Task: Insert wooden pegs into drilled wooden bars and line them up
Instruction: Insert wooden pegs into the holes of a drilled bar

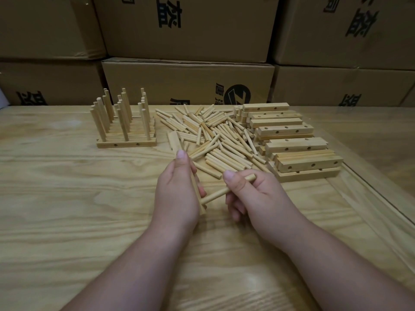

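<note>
Two bare forearms reach in from the near edge over the pale wooden worktop [67, 209]. The left hand [177, 194] stands with its palm turned to the right, thumb pointing up and away, its fingers [202, 191] curled round a drilled wooden bar [197, 194] held roughly on end, running near to far; only a narrow strip of the bar shows past the hand. The right hand [253, 194] pinches a wooden peg [219, 194] between thumb and curled fingers, the thumb lying on top. The peg slants down to the left, its far end poking out past the thumb and its near end meeting the side of the bar, low down; whether it already sits in a hole cannot be told.

Beyond the hands lies a loose heap of pegs [215, 135], scattered at all angles in the middle of the worktop. To its right is a stack of drilled bars [289, 142], lying crosswise with their round holes facing the camera. To the far left stands a row of finished bars [126, 131], lined up side by side, their pegs upright.

Behind the worktop, cardboard boxes [188, 79] are piled into a wall. They carry bold black printed characters and one round logo with a slanted mark; the characters appear upside down and I cannot read them.
</note>
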`<state>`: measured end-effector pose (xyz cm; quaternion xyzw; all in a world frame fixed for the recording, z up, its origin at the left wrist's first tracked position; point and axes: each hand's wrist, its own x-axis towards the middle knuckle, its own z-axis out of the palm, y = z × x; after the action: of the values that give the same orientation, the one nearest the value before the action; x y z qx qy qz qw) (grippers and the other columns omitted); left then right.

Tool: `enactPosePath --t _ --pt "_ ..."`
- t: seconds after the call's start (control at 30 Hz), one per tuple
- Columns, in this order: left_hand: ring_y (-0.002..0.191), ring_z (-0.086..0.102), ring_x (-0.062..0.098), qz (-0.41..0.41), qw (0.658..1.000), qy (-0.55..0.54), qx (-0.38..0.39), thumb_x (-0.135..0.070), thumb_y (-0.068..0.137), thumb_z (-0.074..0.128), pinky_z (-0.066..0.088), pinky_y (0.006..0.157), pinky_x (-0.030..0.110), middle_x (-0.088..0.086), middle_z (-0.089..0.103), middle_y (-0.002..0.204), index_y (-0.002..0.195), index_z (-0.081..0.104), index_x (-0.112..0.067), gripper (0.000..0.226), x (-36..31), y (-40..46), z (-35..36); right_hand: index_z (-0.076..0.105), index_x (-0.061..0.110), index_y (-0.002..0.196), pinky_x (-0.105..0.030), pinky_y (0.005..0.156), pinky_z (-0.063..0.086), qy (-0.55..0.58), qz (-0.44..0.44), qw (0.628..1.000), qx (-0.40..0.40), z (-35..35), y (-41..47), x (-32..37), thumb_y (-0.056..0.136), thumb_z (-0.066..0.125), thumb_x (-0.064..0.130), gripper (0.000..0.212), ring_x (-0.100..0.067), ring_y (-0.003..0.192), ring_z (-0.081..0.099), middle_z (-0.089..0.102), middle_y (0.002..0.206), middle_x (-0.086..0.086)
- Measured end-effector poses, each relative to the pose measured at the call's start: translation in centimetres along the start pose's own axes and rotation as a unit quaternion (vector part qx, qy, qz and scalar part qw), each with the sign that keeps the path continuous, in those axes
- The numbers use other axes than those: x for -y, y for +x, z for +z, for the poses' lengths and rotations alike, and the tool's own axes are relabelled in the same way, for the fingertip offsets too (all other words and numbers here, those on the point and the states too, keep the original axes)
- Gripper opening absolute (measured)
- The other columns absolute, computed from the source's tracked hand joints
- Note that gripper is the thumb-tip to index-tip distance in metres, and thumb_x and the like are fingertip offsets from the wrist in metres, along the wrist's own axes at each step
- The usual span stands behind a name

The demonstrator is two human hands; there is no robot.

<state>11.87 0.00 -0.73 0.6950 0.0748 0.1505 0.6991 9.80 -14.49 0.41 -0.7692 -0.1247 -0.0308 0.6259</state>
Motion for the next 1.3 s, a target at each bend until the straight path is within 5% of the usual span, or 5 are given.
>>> enactPosePath --t 0.7,0.9,1.1,1.2,1.3 --pt "0.046 0.044 0.014 -0.043 0.978 -0.204 -0.018 -0.051 0.105 0.041 0.032 0.051 0.031 -0.001 0.049 0.051 0.071 0.059 -0.023 0.047 -0.2 0.4 -0.2 0.063 0.022 0.062 -0.041 0.056 0.043 0.061 0.019 0.998 0.027 1.2 0.2 -0.4 0.091 0.054 0.053 0.044 -0.023 0.050 0.047 0.047 0.048 0.001" --pt "0.041 0.047 0.015 -0.054 0.977 -0.205 -0.020 -0.048 0.107 0.039 0.040 0.038 0.026 0.006 0.051 0.057 0.080 0.060 -0.016 0.047 -0.4 0.4 0.3 0.068 0.017 0.078 -0.020 0.054 0.042 0.053 -0.041 0.994 -0.090 -0.5 0.7 -1.0 0.093 0.035 0.069 0.064 -0.009 0.057 0.049 0.052 0.058 0.003" --pt "0.040 0.046 0.015 -0.106 0.958 -0.260 -0.055 -0.050 0.107 0.039 0.039 0.037 0.023 0.000 0.052 0.051 0.080 0.058 -0.018 0.045 -0.7 0.8 -0.1 0.046 0.041 0.139 -0.043 0.114 0.030 -0.386 -0.032 0.914 -0.116 -2.4 2.4 -2.6 0.099 0.046 0.041 0.039 -0.014 0.136 0.037 0.049 0.139 0.015" --pt "0.039 0.046 0.013 -0.099 0.960 -0.257 -0.051 -0.048 0.107 0.039 0.039 0.036 0.022 0.000 0.052 0.051 0.080 0.058 -0.018 0.045 -0.8 0.7 0.1 0.008 0.048 0.151 -0.045 0.117 0.001 -0.493 0.008 0.870 0.006 -1.8 2.4 -3.6 0.100 0.038 0.046 0.060 -0.005 0.151 -0.004 0.006 0.165 0.018" --pt "0.039 0.047 0.012 -0.101 0.960 -0.255 -0.048 -0.048 0.107 0.040 0.038 0.036 0.022 -0.001 0.051 0.051 0.080 0.058 -0.018 0.044 -0.7 0.6 0.2 0.029 0.041 0.150 -0.042 0.114 -0.002 -0.501 0.001 0.866 -0.008 -1.7 2.4 -3.8 0.099 0.036 0.045 0.051 -0.006 0.151 0.001 0.015 0.164 0.016"
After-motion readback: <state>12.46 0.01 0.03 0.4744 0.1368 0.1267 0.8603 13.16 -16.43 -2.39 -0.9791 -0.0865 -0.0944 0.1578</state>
